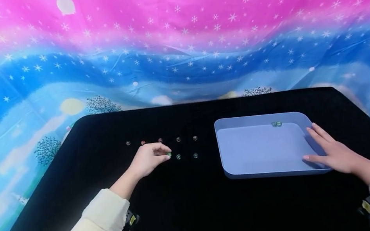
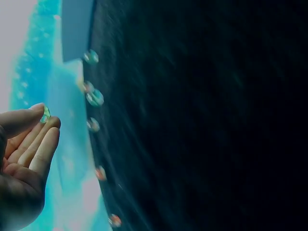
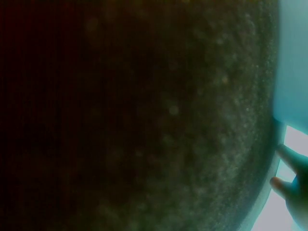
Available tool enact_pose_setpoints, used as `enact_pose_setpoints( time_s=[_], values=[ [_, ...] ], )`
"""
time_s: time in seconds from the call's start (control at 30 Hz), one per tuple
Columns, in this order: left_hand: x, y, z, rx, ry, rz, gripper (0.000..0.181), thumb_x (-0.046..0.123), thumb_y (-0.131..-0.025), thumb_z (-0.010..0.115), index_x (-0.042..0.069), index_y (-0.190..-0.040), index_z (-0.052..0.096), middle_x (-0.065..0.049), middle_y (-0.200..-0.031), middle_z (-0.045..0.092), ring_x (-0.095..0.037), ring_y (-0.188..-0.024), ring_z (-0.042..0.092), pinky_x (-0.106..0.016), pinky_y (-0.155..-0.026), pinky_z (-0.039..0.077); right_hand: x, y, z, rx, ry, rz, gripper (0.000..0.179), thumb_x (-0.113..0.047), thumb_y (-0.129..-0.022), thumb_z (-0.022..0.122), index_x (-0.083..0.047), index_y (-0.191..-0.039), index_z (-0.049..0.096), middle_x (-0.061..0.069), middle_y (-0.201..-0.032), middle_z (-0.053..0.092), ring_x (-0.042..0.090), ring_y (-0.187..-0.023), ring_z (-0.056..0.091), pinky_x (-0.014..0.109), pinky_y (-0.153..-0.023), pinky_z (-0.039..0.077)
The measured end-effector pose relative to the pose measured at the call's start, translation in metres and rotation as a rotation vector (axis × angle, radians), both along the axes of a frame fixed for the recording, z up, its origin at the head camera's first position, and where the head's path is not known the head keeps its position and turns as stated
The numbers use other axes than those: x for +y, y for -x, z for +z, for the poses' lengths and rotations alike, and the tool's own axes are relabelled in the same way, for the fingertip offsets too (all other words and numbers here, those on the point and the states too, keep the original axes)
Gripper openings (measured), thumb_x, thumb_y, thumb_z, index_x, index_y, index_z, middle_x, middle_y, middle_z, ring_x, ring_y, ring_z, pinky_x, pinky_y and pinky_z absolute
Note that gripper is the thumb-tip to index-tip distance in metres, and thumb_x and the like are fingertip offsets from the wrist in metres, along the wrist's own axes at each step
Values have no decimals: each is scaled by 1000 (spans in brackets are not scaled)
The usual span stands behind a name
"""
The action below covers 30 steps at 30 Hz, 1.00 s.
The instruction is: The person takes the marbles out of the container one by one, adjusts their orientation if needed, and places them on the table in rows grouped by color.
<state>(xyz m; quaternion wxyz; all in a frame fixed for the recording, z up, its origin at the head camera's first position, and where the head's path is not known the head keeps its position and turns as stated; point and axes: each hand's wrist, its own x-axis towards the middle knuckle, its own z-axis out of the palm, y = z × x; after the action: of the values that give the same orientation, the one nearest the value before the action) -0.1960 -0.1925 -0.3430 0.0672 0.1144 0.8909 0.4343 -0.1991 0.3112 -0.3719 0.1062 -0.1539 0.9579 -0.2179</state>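
Note:
My left hand (image 1: 146, 160) pinches a green glass marble (image 2: 46, 115) between thumb and fingertips, over the dark cloth left of the bin. Around that hand, more clear marbles with coloured cores lie in two rows, among them one marble (image 1: 178, 157) just right of the fingertips and a reddish marble (image 1: 143, 142) behind the hand. At the right wall of the shallow lavender bin (image 1: 264, 173), my right hand (image 1: 336, 153) is spread with straight fingers, overlapping the rim. Green marbles (image 1: 276, 124) sit together inside the bin, by its back wall.
A table (image 1: 185, 218) covered in black cloth carries the bin and marbles. Behind it hangs a pink and blue backdrop (image 1: 169, 54) with snowflakes, reaching down to the table's far edge. Dark devices (image 1: 133, 219) are strapped at both wrists.

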Motion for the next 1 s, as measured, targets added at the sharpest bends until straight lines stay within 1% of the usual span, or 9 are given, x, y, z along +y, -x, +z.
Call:
enact_pose_setpoints(
  time_s=[0.2,0.4,0.53,0.57,0.6,0.73,0.77,0.83,1.0],
  values=[
    [-14,2,-6,16,124,60,13,8,-79,62,4,-91,64,-3,-86,63,-16,-80,59,-31,-68,47,0,0,0,-8,10,0,90,-42,-82,54,-6,-137,-7,12,-139,-22,43,-123,-10,66,-81,15],
    [-19,7,-17,133,267,71,9,4,-76,63,4,-85,65,-4,-80,64,-17,-76,60,-31,-68,47,-2,-1,0,8,-2,-7,90,-43,-82,54,-5,-138,-6,13,-139,-21,43,-123,-9,66,-81,16],
    [-21,10,-26,209,317,47,7,3,-74,64,7,-80,65,-3,-78,65,-16,-74,61,-32,-68,47,-2,-1,0,13,4,-2,89,-40,-82,55,-5,-138,-6,12,-140,-21,43,-123,-9,66,-81,16],
    [-22,11,-28,247,320,35,6,5,-73,65,8,-78,65,-1,-75,64,-14,-72,60,-30,-65,47,-2,-1,0,15,5,-2,89,-40,-82,55,-5,-138,-6,12,-140,-21,43,-123,-8,66,-81,16],
    [-22,11,-29,257,325,31,6,5,-73,65,9,-78,64,-1,-75,64,-14,-72,60,-30,-65,47,-2,-1,0,16,5,0,89,-39,-82,55,-5,-138,-6,12,-140,-21,43,-123,-8,66,-81,16],
    [-22,12,-32,254,352,40,7,5,-73,65,9,-77,64,-1,-76,64,-15,-73,61,-32,-67,47,-1,-1,0,15,-2,4,89,-38,-82,55,-5,-138,-6,12,-139,-21,45,-122,-7,65,-81,17],
    [-22,12,-32,248,357,45,6,5,-73,65,9,-78,64,-1,-76,64,-15,-73,61,-32,-68,47,-1,-1,0,15,-4,4,89,-38,-82,55,-5,-138,-6,13,-140,-21,45,-122,-6,65,-81,17],
    [-20,12,-31,205,378,59,7,4,-73,64,8,-80,64,-3,-78,65,-17,-76,61,-34,-71,46,-1,-2,-1,18,-4,9,89,-38,-82,55,-5,-138,-6,13,-139,-21,46,-122,-5,65,-81,17],
    [-18,11,-29,186,420,66,9,4,-73,64,8,-81,64,-2,-79,65,-16,-76,61,-32,-72,46,-2,-2,-1,30,3,5,89,-38,-82,56,-5,-138,-5,12,-140,-21,46,-122,-4,65,-80,18]
  ],
)
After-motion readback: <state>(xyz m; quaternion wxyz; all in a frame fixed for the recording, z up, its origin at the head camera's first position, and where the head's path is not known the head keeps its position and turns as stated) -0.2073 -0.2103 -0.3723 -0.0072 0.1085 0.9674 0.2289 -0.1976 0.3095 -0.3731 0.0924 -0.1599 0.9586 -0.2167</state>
